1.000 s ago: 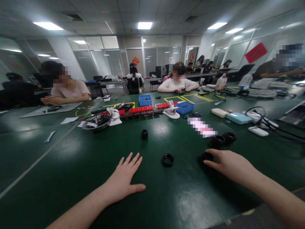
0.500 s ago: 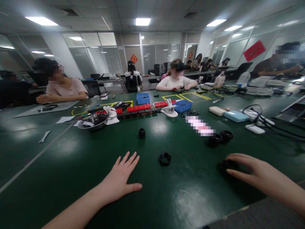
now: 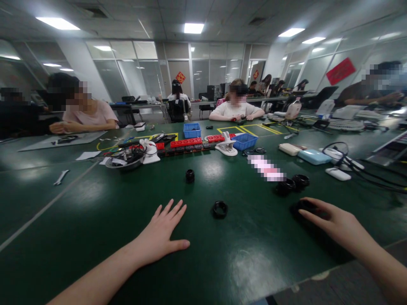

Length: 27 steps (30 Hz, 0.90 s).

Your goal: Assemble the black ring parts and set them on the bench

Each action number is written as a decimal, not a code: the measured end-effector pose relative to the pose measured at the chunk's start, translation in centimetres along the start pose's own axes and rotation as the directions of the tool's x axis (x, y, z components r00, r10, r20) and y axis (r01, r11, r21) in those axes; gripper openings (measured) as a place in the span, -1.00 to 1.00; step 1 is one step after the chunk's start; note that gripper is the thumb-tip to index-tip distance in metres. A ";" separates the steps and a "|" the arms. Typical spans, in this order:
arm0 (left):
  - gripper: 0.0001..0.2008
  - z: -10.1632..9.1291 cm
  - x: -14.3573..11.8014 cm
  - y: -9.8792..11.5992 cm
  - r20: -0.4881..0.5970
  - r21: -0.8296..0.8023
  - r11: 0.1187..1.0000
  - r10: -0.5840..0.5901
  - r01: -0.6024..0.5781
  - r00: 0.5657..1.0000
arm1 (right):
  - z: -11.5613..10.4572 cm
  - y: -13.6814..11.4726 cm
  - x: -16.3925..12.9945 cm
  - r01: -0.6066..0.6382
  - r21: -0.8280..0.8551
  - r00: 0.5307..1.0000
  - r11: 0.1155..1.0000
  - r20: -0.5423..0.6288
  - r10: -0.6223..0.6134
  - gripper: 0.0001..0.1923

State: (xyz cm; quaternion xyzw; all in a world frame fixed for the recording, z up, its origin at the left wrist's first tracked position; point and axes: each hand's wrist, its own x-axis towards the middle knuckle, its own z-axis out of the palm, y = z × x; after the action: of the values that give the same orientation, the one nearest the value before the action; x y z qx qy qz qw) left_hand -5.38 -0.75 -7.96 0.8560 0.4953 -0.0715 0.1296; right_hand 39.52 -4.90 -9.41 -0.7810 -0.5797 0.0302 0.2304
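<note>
My left hand (image 3: 162, 235) lies flat and open on the green table (image 3: 95, 212), fingers spread, holding nothing. My right hand (image 3: 333, 222) reaches over a black ring part (image 3: 300, 207) at the right, fingers curled onto it; the part is mostly hidden under the fingers. Another black ring (image 3: 220, 209) lies between my hands, untouched. A small black cylinder (image 3: 190, 175) stands farther back. Two more black rings (image 3: 292, 184) sit side by side just beyond my right hand.
A metal bowl with cables (image 3: 125, 160), red power strips (image 3: 187, 144), blue bins (image 3: 192, 130), white clamps (image 3: 226, 146), a wrench (image 3: 61, 177) and chargers with cables (image 3: 337, 163) lie farther back. Several other people sit around the table.
My right hand slid a black ring part from near the middle toward the right and a little nearer the two rings. My left hand stayed flat in place.
</note>
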 end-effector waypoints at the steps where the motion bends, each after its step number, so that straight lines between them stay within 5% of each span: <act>1: -0.12 0.0 0.0 0.0 -0.001 -0.002 1.000 0.001 -0.001 1.000 | 0.1 -0.1 0.1 -0.016 0.030 1.000 0.999 0.015 0.015 -0.36; 3: -0.12 0.0 -0.1 0.0 0.000 -0.008 1.000 -0.001 0.001 1.000 | 0.2 -0.2 0.2 -0.057 0.108 0.996 0.992 0.078 0.049 -0.31; 8: -0.12 -0.1 -0.2 0.1 0.002 -0.020 1.000 -0.002 0.002 1.000 | 0.4 -0.3 0.1 -0.025 0.138 0.999 0.990 0.025 0.022 -0.31; 11: -0.11 -0.1 -0.3 0.1 -0.006 -0.024 1.000 0.003 -0.003 1.000 | 0.1 -1.9 -0.7 0.083 0.114 0.978 0.990 -0.199 -0.059 -0.30; 14: -0.11 -0.2 -0.4 0.1 -0.011 -0.038 0.999 0.009 -0.009 1.000 | -0.4 -6.1 -1.9 0.254 0.104 0.901 0.962 -0.386 -0.197 -0.45; 17: -0.11 -0.2 -0.4 0.1 -0.011 -0.053 0.999 0.009 -0.010 1.000 | 0.2 -12.3 -2.3 0.505 0.132 0.857 0.853 -0.191 -0.478 -0.61; 20: -0.11 -0.3 -0.4 0.2 -0.010 -0.057 0.998 0.006 -0.007 1.000 | 2.2 -18.0 -1.8 0.661 0.071 0.748 0.747 0.020 -0.663 -0.54; 23: -0.11 -0.4 -0.4 0.2 -0.011 -0.051 0.999 0.003 -0.003 1.000 | 5.0 -21.2 -1.0 0.721 -0.005 0.681 0.693 0.191 -0.707 -0.45; 27: -0.12 -0.4 -0.4 0.1 -0.007 -0.059 0.998 0.010 -0.010 1.000 | 7.2 -21.9 -0.5 0.729 -0.009 0.662 0.684 0.264 -0.701 -0.59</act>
State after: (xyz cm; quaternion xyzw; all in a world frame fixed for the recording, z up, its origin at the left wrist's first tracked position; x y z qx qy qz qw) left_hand -5.49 -1.06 -7.50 0.8546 0.4932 -0.0533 0.1536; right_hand 17.51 1.84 -7.33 -0.4922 -0.8639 -0.0021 0.1070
